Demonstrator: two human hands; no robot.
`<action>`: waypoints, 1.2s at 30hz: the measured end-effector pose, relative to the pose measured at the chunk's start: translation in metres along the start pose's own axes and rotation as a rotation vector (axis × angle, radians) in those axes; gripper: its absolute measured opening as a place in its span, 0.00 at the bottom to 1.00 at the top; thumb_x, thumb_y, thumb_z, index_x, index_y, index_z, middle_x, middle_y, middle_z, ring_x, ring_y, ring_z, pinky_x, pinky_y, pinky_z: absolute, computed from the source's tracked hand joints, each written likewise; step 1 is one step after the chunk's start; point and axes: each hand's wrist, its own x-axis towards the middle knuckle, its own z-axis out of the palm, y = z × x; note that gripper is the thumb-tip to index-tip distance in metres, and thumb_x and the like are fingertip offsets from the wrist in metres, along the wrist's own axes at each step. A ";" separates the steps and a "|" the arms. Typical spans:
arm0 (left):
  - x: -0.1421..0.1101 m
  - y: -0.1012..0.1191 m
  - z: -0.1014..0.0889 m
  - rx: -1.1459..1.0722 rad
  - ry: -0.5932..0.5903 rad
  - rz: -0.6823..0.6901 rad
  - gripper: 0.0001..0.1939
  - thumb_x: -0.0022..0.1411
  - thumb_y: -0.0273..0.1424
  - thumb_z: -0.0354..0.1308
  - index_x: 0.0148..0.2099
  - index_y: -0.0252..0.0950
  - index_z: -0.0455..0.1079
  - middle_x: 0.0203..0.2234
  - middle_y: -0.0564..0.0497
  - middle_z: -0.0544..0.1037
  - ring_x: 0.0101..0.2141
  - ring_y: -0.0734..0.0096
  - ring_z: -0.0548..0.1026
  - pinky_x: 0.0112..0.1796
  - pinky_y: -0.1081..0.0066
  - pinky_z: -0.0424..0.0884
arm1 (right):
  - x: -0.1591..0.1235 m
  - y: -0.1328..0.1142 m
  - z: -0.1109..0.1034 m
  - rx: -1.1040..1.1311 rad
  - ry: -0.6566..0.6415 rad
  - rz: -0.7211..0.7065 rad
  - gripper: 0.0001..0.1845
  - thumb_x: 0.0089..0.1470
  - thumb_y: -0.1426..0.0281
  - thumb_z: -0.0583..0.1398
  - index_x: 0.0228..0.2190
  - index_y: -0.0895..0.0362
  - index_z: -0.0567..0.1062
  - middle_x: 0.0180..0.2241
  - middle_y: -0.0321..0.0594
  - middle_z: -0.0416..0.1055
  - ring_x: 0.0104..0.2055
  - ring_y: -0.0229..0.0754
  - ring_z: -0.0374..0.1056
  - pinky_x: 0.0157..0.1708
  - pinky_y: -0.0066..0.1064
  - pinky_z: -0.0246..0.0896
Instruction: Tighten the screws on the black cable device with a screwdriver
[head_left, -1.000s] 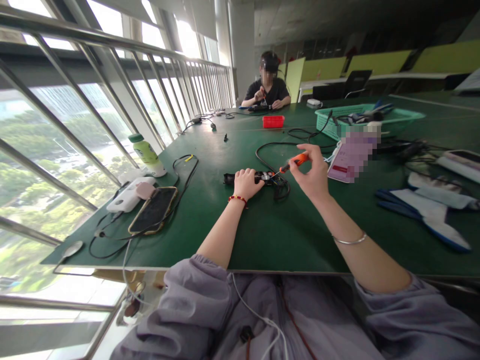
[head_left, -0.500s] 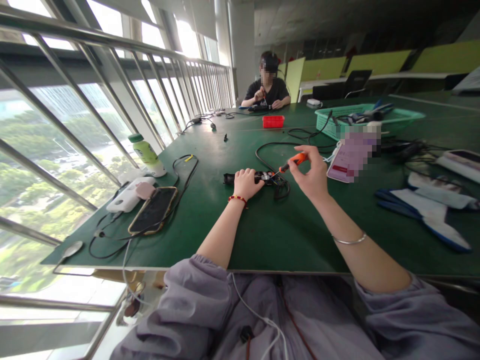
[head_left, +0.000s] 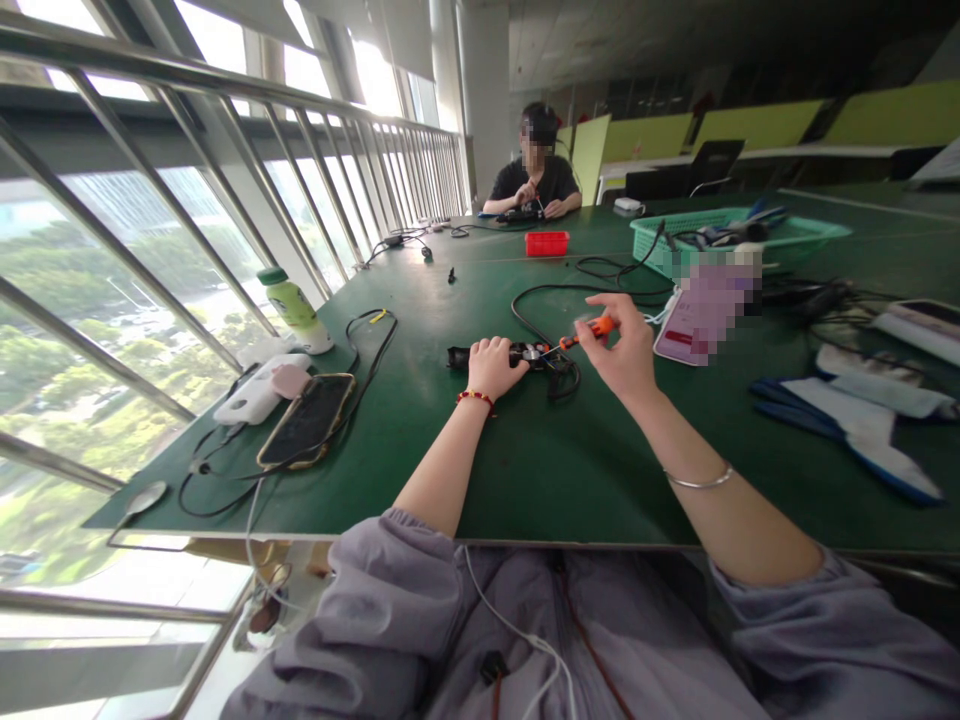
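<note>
My left hand [head_left: 495, 368] is wrapped over a black corded tool [head_left: 458, 357] with a rounded body, pressing it to the green table. Its right end looks opened up, with a silvery round part and small wires showing; finer detail is too small to make out. Between the thumb and fingers of my right hand [head_left: 624, 350] is a screwdriver [head_left: 600, 328] with an orange and black handle. The shaft slants down to the left, its tip at the tool's exposed end. Whether the tip sits in a screw, I cannot tell. A black cable [head_left: 525, 292] curves behind the tool.
A red box [head_left: 547, 243] and a green basket [head_left: 660, 255] of tools stand farther back. Phones [head_left: 307, 420], a power bank [head_left: 259, 390] and a bottle [head_left: 294, 310] are left; gloves [head_left: 862, 425] and another phone [head_left: 697, 320] right. Across the table a person [head_left: 536, 170] works.
My right hand has shifted its fingers slightly on the screwdriver, whose handle sits a touch lower and farther right. My left hand and the black tool stay put. The person opposite has lowered a hand.
</note>
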 end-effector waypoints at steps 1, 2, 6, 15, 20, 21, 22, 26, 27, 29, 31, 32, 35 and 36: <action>0.000 0.000 0.000 0.000 0.001 0.001 0.17 0.59 0.41 0.51 0.45 0.36 0.68 0.42 0.45 0.74 0.45 0.57 0.68 0.48 0.61 0.60 | 0.000 0.000 0.000 -0.014 -0.009 0.020 0.11 0.50 0.62 0.59 0.35 0.54 0.72 0.22 0.33 0.65 0.27 0.42 0.64 0.39 0.38 0.61; 0.000 0.000 0.000 0.001 0.002 0.000 0.17 0.59 0.41 0.51 0.45 0.36 0.68 0.42 0.45 0.74 0.45 0.57 0.68 0.48 0.61 0.60 | 0.000 -0.001 0.000 -0.025 -0.014 0.036 0.10 0.50 0.61 0.58 0.31 0.54 0.72 0.21 0.33 0.65 0.27 0.42 0.64 0.38 0.38 0.61; 0.000 0.000 0.000 0.011 0.008 -0.002 0.17 0.59 0.41 0.51 0.45 0.37 0.68 0.42 0.46 0.74 0.45 0.57 0.68 0.48 0.62 0.60 | 0.000 -0.001 0.000 -0.009 -0.001 0.020 0.10 0.49 0.63 0.59 0.34 0.54 0.72 0.23 0.34 0.66 0.29 0.42 0.66 0.39 0.38 0.61; 0.000 -0.001 0.001 -0.004 0.014 0.001 0.17 0.59 0.41 0.51 0.45 0.37 0.69 0.42 0.46 0.74 0.45 0.57 0.68 0.48 0.61 0.61 | 0.000 -0.001 0.000 -0.032 -0.028 0.040 0.08 0.50 0.62 0.58 0.31 0.53 0.72 0.21 0.34 0.66 0.27 0.41 0.65 0.36 0.36 0.61; 0.000 -0.001 0.001 -0.004 0.016 0.002 0.17 0.59 0.41 0.51 0.45 0.37 0.69 0.42 0.46 0.74 0.45 0.57 0.68 0.48 0.61 0.61 | -0.001 -0.001 0.000 -0.003 0.013 0.014 0.12 0.49 0.64 0.59 0.37 0.53 0.71 0.25 0.34 0.67 0.29 0.42 0.66 0.39 0.38 0.62; 0.001 -0.001 0.001 -0.003 0.017 0.002 0.17 0.59 0.41 0.51 0.45 0.37 0.69 0.42 0.46 0.74 0.45 0.57 0.68 0.48 0.61 0.61 | -0.001 -0.001 0.001 0.015 0.025 0.000 0.15 0.48 0.65 0.59 0.40 0.53 0.69 0.27 0.34 0.68 0.30 0.42 0.66 0.40 0.38 0.62; 0.001 -0.001 0.001 -0.001 0.017 0.003 0.17 0.59 0.41 0.51 0.45 0.36 0.69 0.42 0.46 0.74 0.45 0.57 0.68 0.48 0.61 0.61 | -0.001 0.000 0.001 0.030 0.033 -0.013 0.17 0.48 0.66 0.59 0.42 0.53 0.68 0.30 0.36 0.69 0.32 0.42 0.67 0.41 0.39 0.62; 0.000 0.000 0.001 0.001 0.012 0.003 0.17 0.59 0.41 0.51 0.45 0.36 0.69 0.42 0.45 0.74 0.45 0.57 0.68 0.48 0.61 0.61 | 0.000 0.000 0.000 0.003 -0.001 0.000 0.12 0.48 0.65 0.59 0.37 0.53 0.71 0.25 0.34 0.67 0.30 0.42 0.66 0.40 0.39 0.61; 0.000 0.000 0.000 0.001 0.009 0.000 0.17 0.59 0.41 0.51 0.45 0.36 0.69 0.42 0.45 0.74 0.45 0.57 0.68 0.48 0.61 0.60 | -0.001 0.000 0.000 -0.015 -0.014 0.016 0.08 0.49 0.64 0.59 0.33 0.53 0.72 0.23 0.34 0.66 0.29 0.42 0.66 0.39 0.38 0.61; 0.000 0.000 0.000 0.003 0.004 -0.006 0.17 0.59 0.41 0.51 0.45 0.37 0.68 0.42 0.46 0.74 0.46 0.57 0.68 0.49 0.62 0.60 | -0.001 -0.001 0.000 -0.040 -0.024 0.038 0.07 0.49 0.63 0.59 0.28 0.53 0.72 0.20 0.34 0.65 0.29 0.43 0.65 0.38 0.38 0.61; -0.001 0.001 0.000 0.004 0.001 -0.007 0.17 0.59 0.41 0.51 0.46 0.38 0.68 0.42 0.46 0.74 0.46 0.57 0.68 0.49 0.62 0.60 | -0.001 -0.001 0.000 -0.030 -0.012 0.037 0.07 0.49 0.63 0.59 0.30 0.53 0.72 0.22 0.34 0.66 0.28 0.42 0.65 0.38 0.38 0.61; -0.001 0.001 0.000 0.005 0.002 -0.006 0.17 0.59 0.41 0.51 0.46 0.38 0.68 0.42 0.46 0.74 0.46 0.57 0.68 0.49 0.62 0.60 | -0.001 -0.001 0.000 -0.014 0.000 0.025 0.09 0.49 0.64 0.59 0.34 0.53 0.71 0.23 0.34 0.66 0.28 0.42 0.65 0.38 0.38 0.62; -0.001 0.000 0.000 0.008 0.008 -0.001 0.17 0.59 0.41 0.51 0.45 0.37 0.68 0.42 0.46 0.74 0.45 0.57 0.68 0.48 0.61 0.61 | -0.001 0.000 0.001 0.037 0.038 -0.026 0.18 0.48 0.66 0.59 0.43 0.53 0.68 0.31 0.36 0.69 0.32 0.41 0.67 0.42 0.39 0.62; -0.001 0.000 0.000 0.010 0.010 0.000 0.17 0.59 0.41 0.51 0.45 0.37 0.69 0.42 0.45 0.74 0.45 0.57 0.68 0.48 0.61 0.61 | -0.001 0.000 0.001 0.044 0.042 -0.035 0.19 0.48 0.67 0.59 0.44 0.53 0.67 0.33 0.37 0.69 0.33 0.41 0.67 0.43 0.40 0.62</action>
